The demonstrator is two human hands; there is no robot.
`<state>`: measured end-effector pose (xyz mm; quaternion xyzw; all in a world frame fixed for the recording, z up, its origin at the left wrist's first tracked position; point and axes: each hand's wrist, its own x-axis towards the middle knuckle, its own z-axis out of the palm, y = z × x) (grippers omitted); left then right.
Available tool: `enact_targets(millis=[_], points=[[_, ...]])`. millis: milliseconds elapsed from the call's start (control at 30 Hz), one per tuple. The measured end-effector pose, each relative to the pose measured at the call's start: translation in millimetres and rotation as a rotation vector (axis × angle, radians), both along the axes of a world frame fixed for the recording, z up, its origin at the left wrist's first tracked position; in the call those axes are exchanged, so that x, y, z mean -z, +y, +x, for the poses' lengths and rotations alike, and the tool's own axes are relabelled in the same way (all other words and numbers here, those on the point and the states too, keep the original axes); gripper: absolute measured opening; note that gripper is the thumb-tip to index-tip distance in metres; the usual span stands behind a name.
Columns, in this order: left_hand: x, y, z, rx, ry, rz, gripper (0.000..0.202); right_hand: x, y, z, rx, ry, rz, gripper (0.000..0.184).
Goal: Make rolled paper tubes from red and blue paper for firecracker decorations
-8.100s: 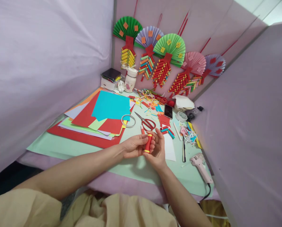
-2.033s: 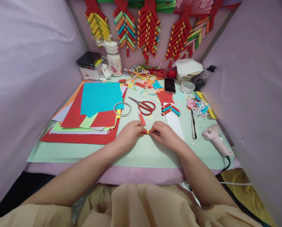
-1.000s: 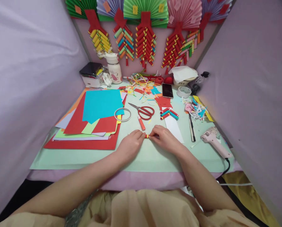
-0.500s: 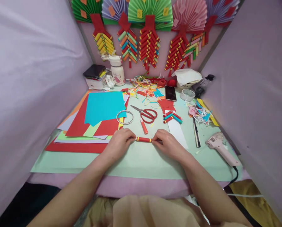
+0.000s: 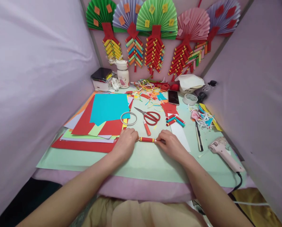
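Red paper tube with yellow end bands (image 5: 147,139) is set crosswise at the pale green surface (image 5: 155,164), between the fingers of the left hand (image 5: 125,143) and right hand (image 5: 170,144). Both sets of fingers are pressed together by its ends; what is pinched cannot be told. Beyond the fingers, red-handled metal scissors (image 5: 146,113) are seen; beyond the right fingers, short red and blue paper tubes (image 5: 171,117) are grouped.

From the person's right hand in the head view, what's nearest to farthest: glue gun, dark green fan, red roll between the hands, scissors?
1. Red roll, just left of the right hand.
2. Scissors, farther back, to the left.
3. Glue gun, off to the right.
4. Dark green fan, far up on the left.
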<state>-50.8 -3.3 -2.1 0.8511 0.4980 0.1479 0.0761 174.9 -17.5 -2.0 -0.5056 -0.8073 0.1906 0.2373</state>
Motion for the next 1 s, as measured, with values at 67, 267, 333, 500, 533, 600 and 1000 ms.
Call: enact_targets(millis=[67, 267, 333, 500, 533, 600, 1000], points=[[0.6, 5.1, 1.2, -0.006, 0.004, 0.015, 0.021, 1.6, 3.2, -0.9, 0.014, -0.006, 0.021, 0.016], [0.4, 19.4, 2.1, -0.039, -0.006, -0.025, 0.019, 3.9, 10.7, -1.3, 0.031, -0.003, 0.054, 0.015], [0.1, 19.6, 0.9, -0.033, -0.043, -0.035, 0.018, 4.6, 10.4, -0.7, 0.026, 0.007, 0.059, 0.015], [-3.1, 10.8, -3.4, -0.036, -0.112, -0.086, 0.015, 6.0, 5.8, 1.0, 0.011, 0.032, 0.043, 0.012], [-4.1, 8.7, -4.2, -0.041, -0.129, -0.105, 0.014, 6.0, 5.0, 1.2, 0.009, 0.031, 0.036, 0.012], [-5.9, 5.4, -5.1, -0.038, -0.18, -0.131, 0.01, 5.7, 4.1, 1.5, 0.001, 0.027, 0.029, 0.013], [-4.8, 5.5, 2.9, 0.118, -0.219, -0.146, 0.015, 2.8, 0.4, -2.2, -0.043, 0.041, 0.012, 0.012]])
